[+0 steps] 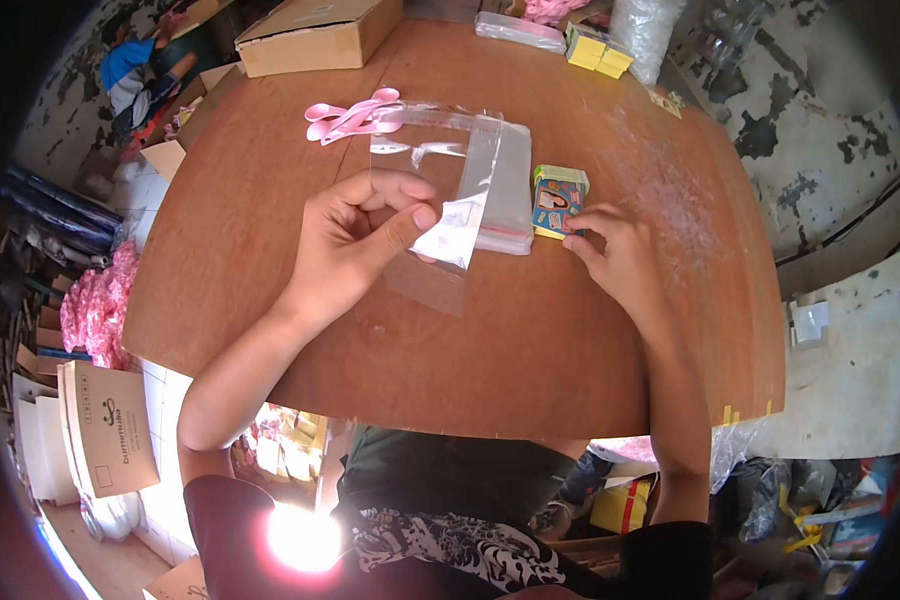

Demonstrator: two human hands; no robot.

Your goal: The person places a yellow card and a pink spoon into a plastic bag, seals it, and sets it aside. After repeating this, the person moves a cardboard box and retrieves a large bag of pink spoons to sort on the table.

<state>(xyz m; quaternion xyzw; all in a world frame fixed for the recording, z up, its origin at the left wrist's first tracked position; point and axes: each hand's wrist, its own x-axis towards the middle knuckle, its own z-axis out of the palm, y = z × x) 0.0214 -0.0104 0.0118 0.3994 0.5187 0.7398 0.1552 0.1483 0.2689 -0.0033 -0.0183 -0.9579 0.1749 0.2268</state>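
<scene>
My left hand [365, 225] is raised over the table, thumb and fingers closed on a clear plastic bag [450, 225]. Behind that bag lies a stack of clear plastic bags [505, 190], flat on the table. My right hand [615, 245] pinches the lower right corner of a small printed card [553, 200], which lies on top of a pile of similar cards with a yellow-green edge. Several pink plastic spoons [353, 117] lie crossed on the table, beyond my left hand.
The brown wooden table [560, 340] has a curved front edge. On its far side stand a cardboard box [315, 35], yellow boxes [598, 50] and a roll of bubble wrap [645, 35]. Another person [135, 75] is at the far left, near open cartons. Pink wrap [100, 305] lies left.
</scene>
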